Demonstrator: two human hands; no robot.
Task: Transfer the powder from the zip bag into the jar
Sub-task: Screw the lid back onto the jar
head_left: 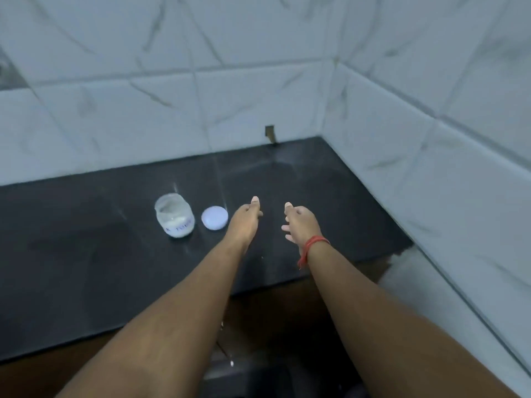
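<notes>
Jar (pixel 174 215) stands upright on the dark desk (pixel 71 239), mouth up and open, white powder in its bottom. Its white lid (pixel 214 217) lies flat just beside it, between jar and left hand (pixel 245 218). Both hands hover over the desk, empty. Left fingers curl loosely together; the right hand (pixel 300 222) has its fingers (pixel 287 229) slightly apart, thumb raised.

Left of the left grip (pixel 247 216), the white lid (pixel 214 221) lies just beside it and the open jar (pixel 174 215) stands beyond, blocking a low sweep that way; bare dark surface (pixel 301 173) lies ahead of both grips up to the tiled wall (pixel 201 96); right of the right grip (pixel 300 222), the surface is open up to the side wall (pixel 431 168).
</notes>
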